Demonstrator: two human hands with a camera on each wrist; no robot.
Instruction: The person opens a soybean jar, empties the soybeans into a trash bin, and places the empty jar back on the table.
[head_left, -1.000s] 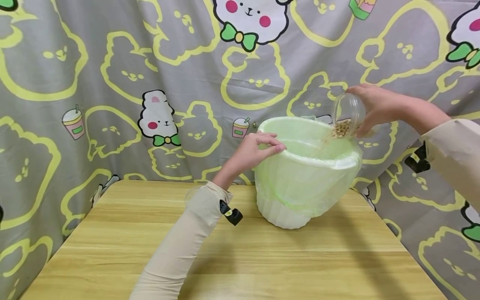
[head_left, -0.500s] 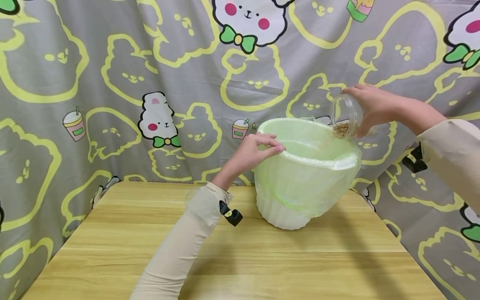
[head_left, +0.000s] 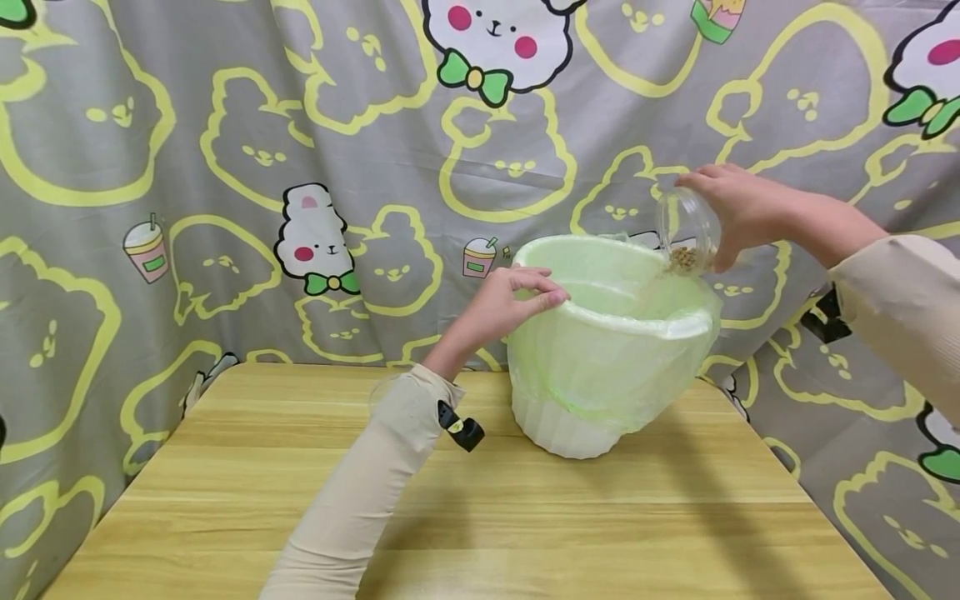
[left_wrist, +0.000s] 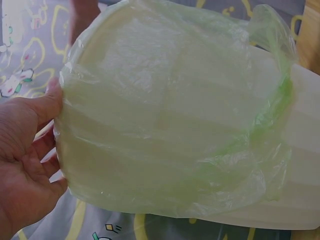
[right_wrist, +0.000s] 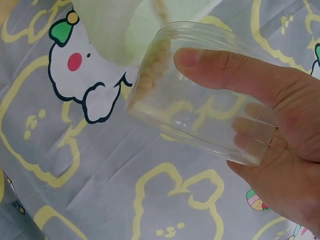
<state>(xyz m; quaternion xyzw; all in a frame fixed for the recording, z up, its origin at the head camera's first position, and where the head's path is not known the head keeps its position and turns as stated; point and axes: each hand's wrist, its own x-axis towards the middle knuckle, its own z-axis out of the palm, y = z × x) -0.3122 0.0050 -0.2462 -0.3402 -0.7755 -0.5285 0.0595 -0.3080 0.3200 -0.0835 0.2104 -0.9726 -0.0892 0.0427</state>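
A white trash bin point(head_left: 566, 433) stands on the table, lined with a thin pale green plastic bag point(head_left: 600, 367) folded over its rim. My left hand point(head_left: 498, 308) grips the bin's rim on the left, over the bag; in the left wrist view the thumb and fingers point(left_wrist: 47, 105) hold that edge. Above the right side of the opening, my right hand point(head_left: 750, 217) holds a clear jar point(right_wrist: 195, 110) tipped on its side, mouth toward the bin. Small tan beans point(right_wrist: 152, 72) lie along the jar's lower wall near the mouth, and some stream out into the bin.
The wooden table point(head_left: 300, 467) extends in front of the bin and to its left. Behind it hangs a grey curtain point(head_left: 390, 167) with yellow cartoon outlines, close to the bin's back. Black wrist cameras point(head_left: 461, 427) are strapped over both sleeves.
Fewer beans are in the jar than a second ago, as they pour into the bin. The right hand and jar have shifted slightly left. My left hand stays on the rim.
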